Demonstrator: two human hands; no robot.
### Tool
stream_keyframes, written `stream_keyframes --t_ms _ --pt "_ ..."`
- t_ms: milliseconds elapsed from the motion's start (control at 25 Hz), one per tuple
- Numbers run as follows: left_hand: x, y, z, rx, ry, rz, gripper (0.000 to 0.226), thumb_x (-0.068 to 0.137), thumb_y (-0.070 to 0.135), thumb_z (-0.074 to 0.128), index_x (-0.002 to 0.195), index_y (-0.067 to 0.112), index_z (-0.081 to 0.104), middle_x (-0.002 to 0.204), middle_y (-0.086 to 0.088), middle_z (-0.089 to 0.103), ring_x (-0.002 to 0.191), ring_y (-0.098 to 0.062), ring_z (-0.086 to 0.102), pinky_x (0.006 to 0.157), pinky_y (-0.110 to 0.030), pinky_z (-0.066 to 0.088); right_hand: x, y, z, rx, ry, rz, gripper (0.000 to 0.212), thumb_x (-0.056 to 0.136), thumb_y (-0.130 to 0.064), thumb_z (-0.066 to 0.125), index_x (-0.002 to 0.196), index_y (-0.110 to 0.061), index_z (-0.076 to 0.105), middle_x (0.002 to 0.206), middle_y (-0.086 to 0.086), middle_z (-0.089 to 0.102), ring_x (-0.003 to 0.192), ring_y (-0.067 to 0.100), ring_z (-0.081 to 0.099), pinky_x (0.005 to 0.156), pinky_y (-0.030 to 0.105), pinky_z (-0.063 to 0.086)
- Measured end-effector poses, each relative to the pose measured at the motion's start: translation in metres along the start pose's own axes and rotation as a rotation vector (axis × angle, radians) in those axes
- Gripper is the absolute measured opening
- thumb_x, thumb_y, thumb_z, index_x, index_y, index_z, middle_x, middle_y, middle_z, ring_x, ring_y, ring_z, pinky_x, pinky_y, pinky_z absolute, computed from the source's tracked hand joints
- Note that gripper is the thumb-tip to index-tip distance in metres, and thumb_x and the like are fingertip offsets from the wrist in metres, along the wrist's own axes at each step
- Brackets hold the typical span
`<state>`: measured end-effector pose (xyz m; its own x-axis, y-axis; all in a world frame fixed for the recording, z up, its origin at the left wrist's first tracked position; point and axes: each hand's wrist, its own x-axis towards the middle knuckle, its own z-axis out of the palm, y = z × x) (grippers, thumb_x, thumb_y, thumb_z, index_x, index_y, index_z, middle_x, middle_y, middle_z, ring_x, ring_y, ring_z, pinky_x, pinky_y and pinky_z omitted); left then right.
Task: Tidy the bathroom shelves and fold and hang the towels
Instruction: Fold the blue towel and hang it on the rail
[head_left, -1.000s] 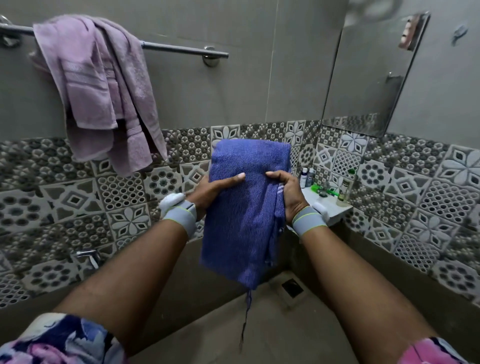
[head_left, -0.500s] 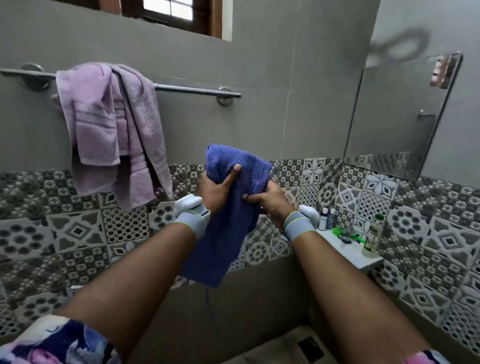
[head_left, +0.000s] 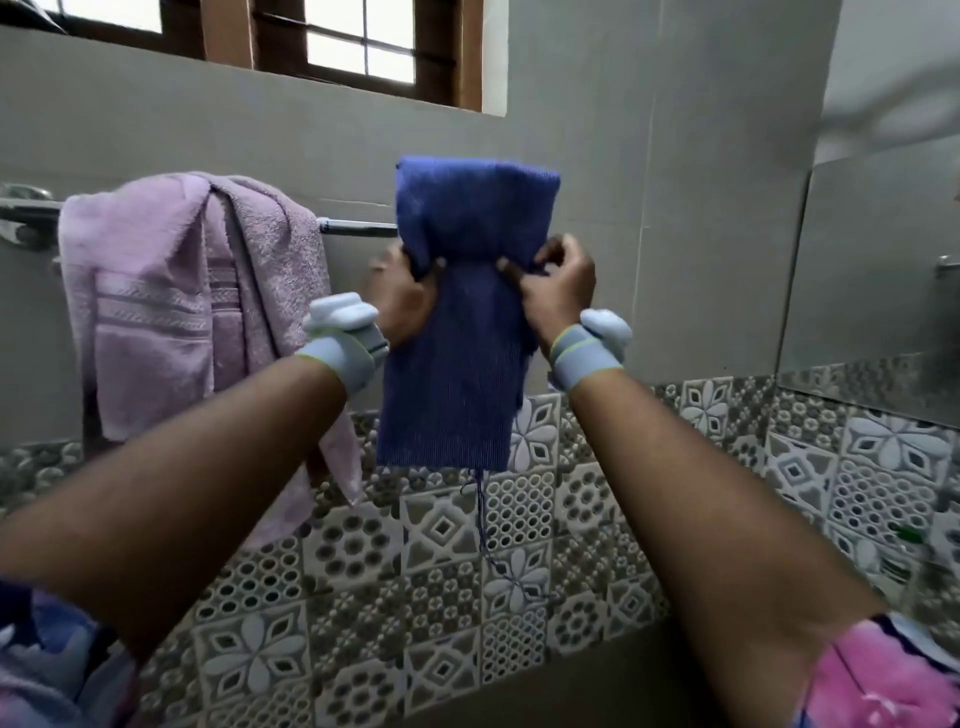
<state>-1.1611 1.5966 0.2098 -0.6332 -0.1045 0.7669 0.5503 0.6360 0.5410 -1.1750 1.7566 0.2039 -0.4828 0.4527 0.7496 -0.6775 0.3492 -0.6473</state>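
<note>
Nearest, two bare forearms reach up from floral sleeves, each wrist wrapped in a grey band carrying a white plastic unit. Beyond them the left hand (head_left: 402, 299) grasps the left edge of the blue towel (head_left: 452, 374), and the right hand (head_left: 561, 291) pinches its right edge with curled fingers, bunching the cloth at mid-height. The towel is folded into a narrow, finely ribbed strip and held up in front of the chrome rail (head_left: 356, 226); whether its top has crossed the bar cannot be told. A loose thread dangles from its hem. Folding looks finished and hanging is the step in hand. Left along the rail, the lilac towel (head_left: 171, 312), thick looped terry with woven stripes, hangs bunched and crooked, likely awaiting refolding. Farther back are patterned relief tiles and plain grey wall; no shelves show.
</note>
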Motion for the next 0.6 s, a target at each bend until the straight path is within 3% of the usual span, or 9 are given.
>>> stream_keyframes --t_ms 120,200,280,400,520,600 --pt "0.039 -0.012 -0.001 0.268 0.125 0.043 0.049 0.097 0.043 0.047 0.117 -0.002 0.055 0.121 -0.028 0.057 0.112 -0.042 0.054 0.090 -0.041 0.040 0.038 -0.004 0.035 -0.085 0.000 -0.143 0.033 0.070 -0.011 0.075 0.067 -0.020 0.044 0.065 -0.006 0.053 0.060 0.015 0.048 0.060 0.028 0.041" --pt "0.061 -0.017 -0.001 0.418 0.186 0.109 0.049 0.097 0.045 0.043 0.114 0.000 0.056 0.117 -0.030 0.059 0.109 -0.044 0.055 0.091 -0.044 0.041 0.056 -0.003 0.053 -0.129 -0.001 -0.224 0.022 0.074 0.001 0.059 0.072 -0.016 0.046 0.068 -0.002 0.054 0.062 0.018 0.048 0.062 0.031 0.041" --pt "0.079 -0.020 0.001 0.515 0.205 0.121 0.043 0.098 0.040 0.041 0.111 0.003 0.059 0.114 -0.028 0.060 0.108 -0.043 0.055 0.094 -0.046 0.038 0.068 0.000 0.065 -0.222 -0.015 -0.267 0.023 0.070 0.005 0.042 0.075 -0.018 0.046 0.071 -0.001 0.055 0.067 0.022 0.051 0.066 0.035 0.042" --pt "0.095 -0.028 0.016 0.603 0.244 0.155 0.037 0.098 0.031 0.040 0.116 0.004 0.058 0.115 -0.024 0.061 0.114 -0.038 0.050 0.096 -0.044 0.032 0.080 0.015 0.082 -0.401 -0.015 -0.224 0.030 0.069 0.002 0.035 0.081 -0.022 0.047 0.081 -0.003 0.059 0.079 0.027 0.056 0.070 0.038 0.044" --pt "0.108 -0.035 0.027 0.604 0.274 0.201 0.047 0.098 0.026 0.038 0.140 0.005 0.039 0.123 -0.021 0.058 0.119 -0.034 0.046 0.099 -0.044 0.028 0.088 0.024 0.095 -0.552 -0.032 -0.273 0.036 0.071 0.002 0.033 0.092 -0.021 0.051 0.093 -0.002 0.062 0.080 0.023 0.051 0.076 0.036 0.033" --pt "0.124 -0.039 0.030 0.512 0.277 0.127 0.060 0.094 0.024 0.043 0.148 0.006 0.023 0.127 -0.021 0.055 0.121 -0.036 0.046 0.100 -0.047 0.031 0.102 0.024 0.102 -0.561 -0.069 -0.323 0.034 0.073 0.001 0.034 0.094 -0.019 0.053 0.093 -0.001 0.063 0.080 0.022 0.053 0.074 0.033 0.035"
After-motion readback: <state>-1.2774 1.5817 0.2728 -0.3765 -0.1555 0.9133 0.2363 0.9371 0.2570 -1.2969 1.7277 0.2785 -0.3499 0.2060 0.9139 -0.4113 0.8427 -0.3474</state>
